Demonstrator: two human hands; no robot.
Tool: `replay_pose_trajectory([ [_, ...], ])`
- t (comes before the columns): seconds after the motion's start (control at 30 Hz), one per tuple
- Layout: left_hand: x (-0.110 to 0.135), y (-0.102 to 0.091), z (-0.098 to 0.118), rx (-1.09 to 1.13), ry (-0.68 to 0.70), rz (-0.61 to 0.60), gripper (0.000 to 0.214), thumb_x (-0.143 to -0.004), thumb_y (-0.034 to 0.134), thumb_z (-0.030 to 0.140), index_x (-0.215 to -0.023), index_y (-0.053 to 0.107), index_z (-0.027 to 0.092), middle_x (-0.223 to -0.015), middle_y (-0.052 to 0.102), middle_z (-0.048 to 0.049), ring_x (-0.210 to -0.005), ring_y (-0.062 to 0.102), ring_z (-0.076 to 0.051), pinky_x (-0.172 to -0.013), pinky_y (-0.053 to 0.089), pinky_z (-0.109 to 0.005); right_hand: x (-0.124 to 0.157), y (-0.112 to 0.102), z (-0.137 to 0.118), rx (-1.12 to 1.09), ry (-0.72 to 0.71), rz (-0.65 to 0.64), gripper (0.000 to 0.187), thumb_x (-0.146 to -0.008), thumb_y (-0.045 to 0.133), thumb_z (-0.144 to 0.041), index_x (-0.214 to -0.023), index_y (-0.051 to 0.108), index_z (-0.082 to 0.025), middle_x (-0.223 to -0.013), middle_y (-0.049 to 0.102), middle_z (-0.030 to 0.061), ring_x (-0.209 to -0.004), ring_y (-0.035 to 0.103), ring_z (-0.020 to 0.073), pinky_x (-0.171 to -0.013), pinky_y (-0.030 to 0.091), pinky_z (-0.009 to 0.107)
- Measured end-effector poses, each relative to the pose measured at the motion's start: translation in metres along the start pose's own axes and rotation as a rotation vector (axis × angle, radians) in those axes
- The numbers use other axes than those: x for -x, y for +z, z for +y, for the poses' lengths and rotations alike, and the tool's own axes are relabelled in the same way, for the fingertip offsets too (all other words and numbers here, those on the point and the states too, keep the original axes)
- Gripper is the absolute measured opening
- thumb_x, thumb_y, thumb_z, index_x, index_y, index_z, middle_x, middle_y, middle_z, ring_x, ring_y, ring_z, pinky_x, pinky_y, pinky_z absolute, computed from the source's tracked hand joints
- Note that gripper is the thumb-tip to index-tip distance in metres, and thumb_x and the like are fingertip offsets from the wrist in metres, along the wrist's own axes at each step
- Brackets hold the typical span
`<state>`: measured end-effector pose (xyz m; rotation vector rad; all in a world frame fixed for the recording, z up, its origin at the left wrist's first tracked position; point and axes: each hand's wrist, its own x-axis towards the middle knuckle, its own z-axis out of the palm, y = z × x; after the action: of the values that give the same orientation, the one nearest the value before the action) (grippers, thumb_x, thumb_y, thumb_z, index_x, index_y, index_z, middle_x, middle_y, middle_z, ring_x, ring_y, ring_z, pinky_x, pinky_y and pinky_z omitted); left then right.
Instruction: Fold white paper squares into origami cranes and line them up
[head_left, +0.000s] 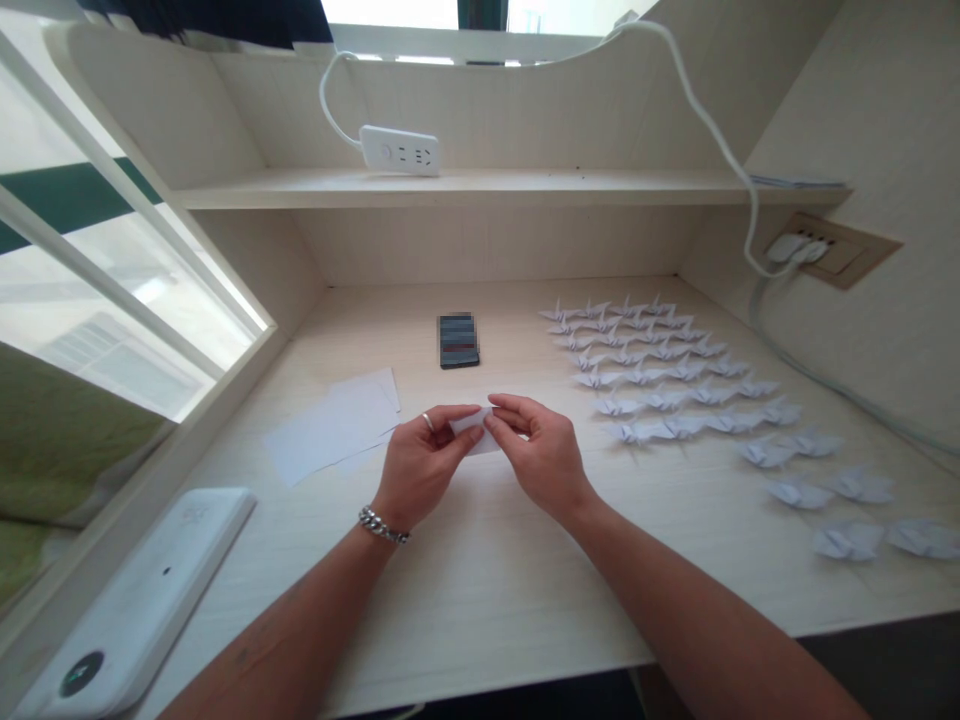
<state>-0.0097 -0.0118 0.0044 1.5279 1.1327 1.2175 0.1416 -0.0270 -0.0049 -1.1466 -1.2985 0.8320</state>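
A small folded piece of white paper (480,441) is held between both hands above the middle of the desk. My left hand (429,455), with a ring and a chain bracelet, pinches its left side between thumb and fingers. On the other side, my right hand (544,450) grips the paper's upper right with thumb and index finger. The fingers cover part of the folds. Left of my hands lie loose white paper sheets (330,425), overlapping. Rows of folded white paper cranes (675,428) stand on the right of the desk.
A dark phone (458,341) lies beyond my hands. At the left edge rests a long white device (150,600). A power strip (399,151) sits on the shelf (510,188); its white cable (705,115) runs to a wall socket (840,250) at right.
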Motion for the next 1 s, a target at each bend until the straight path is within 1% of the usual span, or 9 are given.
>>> replay_pose_trajectory([
  [0.2,-0.0005,0.0008,-0.0011,0.042,0.000,-0.019,0.026,-0.070,0.077,0.029,-0.093,0.074,0.016,-0.081,0.073,-0.0050,-0.070,0.063,-0.016,-0.064,0.051,-0.025,0.0005,0.0006,0.0006,-0.001,0.001,-0.020,0.031,-0.083,0.065,-0.028,-0.112,0.067,-0.021,-0.100,0.075,0.0070,-0.095,0.071,0.0228,-0.087,0.057,0.036],
  [0.3,-0.0006,0.0009,-0.0007,0.039,0.004,-0.029,0.025,-0.071,0.077,0.029,-0.091,0.073,0.015,-0.082,0.072,-0.0054,-0.071,0.064,-0.015,-0.064,0.052,-0.025,0.0007,0.0008,0.0000,-0.004,0.004,-0.035,0.030,-0.083,0.064,-0.027,-0.112,0.066,-0.020,-0.099,0.075,0.0078,-0.095,0.071,0.0227,-0.085,0.057,0.036],
  [0.43,-0.0007,0.0013,-0.0004,0.089,-0.018,-0.044,0.025,-0.070,0.078,0.029,-0.089,0.070,0.014,-0.084,0.072,-0.0064,-0.075,0.065,-0.017,-0.068,0.053,-0.027,0.0012,0.0018,-0.0016,-0.039,0.020,-0.055,0.031,-0.081,0.066,-0.026,-0.112,0.066,-0.019,-0.098,0.075,0.0085,-0.092,0.071,0.0225,-0.081,0.058,0.034],
  [0.6,-0.0013,0.0014,-0.0001,0.096,-0.048,-0.034,0.026,-0.067,0.080,0.029,-0.085,0.068,0.014,-0.074,0.069,-0.0034,-0.066,0.063,-0.014,-0.061,0.051,-0.024,0.0002,0.0017,-0.0026,-0.124,0.083,-0.074,0.030,-0.080,0.066,-0.028,-0.108,0.065,-0.017,-0.092,0.076,0.0090,-0.086,0.072,0.0226,-0.077,0.058,0.035],
  [0.73,-0.0020,0.0006,0.0010,0.121,-0.082,-0.066,0.028,-0.066,0.081,0.028,-0.087,0.067,0.014,-0.065,0.066,-0.0006,-0.059,0.060,-0.012,-0.055,0.048,-0.022,-0.0015,0.0005,-0.0034,-0.190,0.135,-0.082,0.030,-0.078,0.068,-0.029,-0.104,0.064,-0.016,-0.084,0.076,0.0074,-0.077,0.072,0.0216,-0.068,0.057,0.032],
  [0.8,-0.0021,0.0003,0.0021,0.122,-0.100,-0.077,0.029,-0.066,0.081,0.028,-0.087,0.067,0.013,-0.062,0.064,0.0003,-0.056,0.058,-0.011,-0.053,0.047,-0.021,-0.0021,0.0001,-0.0036,-0.197,0.148,-0.080,0.030,-0.077,0.069,-0.029,-0.104,0.064,-0.016,-0.081,0.076,0.0065,-0.074,0.071,0.0209,-0.067,0.056,0.032],
  [0.9,-0.0023,0.0001,0.0037,0.114,-0.118,-0.086,0.029,-0.065,0.081,0.027,-0.086,0.067,0.013,-0.060,0.063,0.0012,-0.055,0.056,-0.010,-0.052,0.046,-0.020,-0.0030,0.0000,-0.0029,-0.200,0.157,-0.090,0.029,-0.076,0.070,-0.029,-0.101,0.065,-0.016,-0.079,0.075,0.0061,-0.073,0.071,0.0202,-0.067,0.055,0.031],
  [1.0,-0.0028,-0.0005,0.0039,0.145,-0.149,-0.095,0.031,-0.065,0.082,0.026,-0.089,0.068,0.013,-0.060,0.062,0.0023,-0.055,0.056,-0.009,-0.053,0.047,-0.020,-0.0040,0.0002,-0.0011,-0.229,0.167,-0.077,0.028,-0.075,0.070,-0.030,-0.098,0.065,-0.016,-0.078,0.075,0.0058,-0.069,0.069,0.0193,-0.063,0.054,0.029],
])
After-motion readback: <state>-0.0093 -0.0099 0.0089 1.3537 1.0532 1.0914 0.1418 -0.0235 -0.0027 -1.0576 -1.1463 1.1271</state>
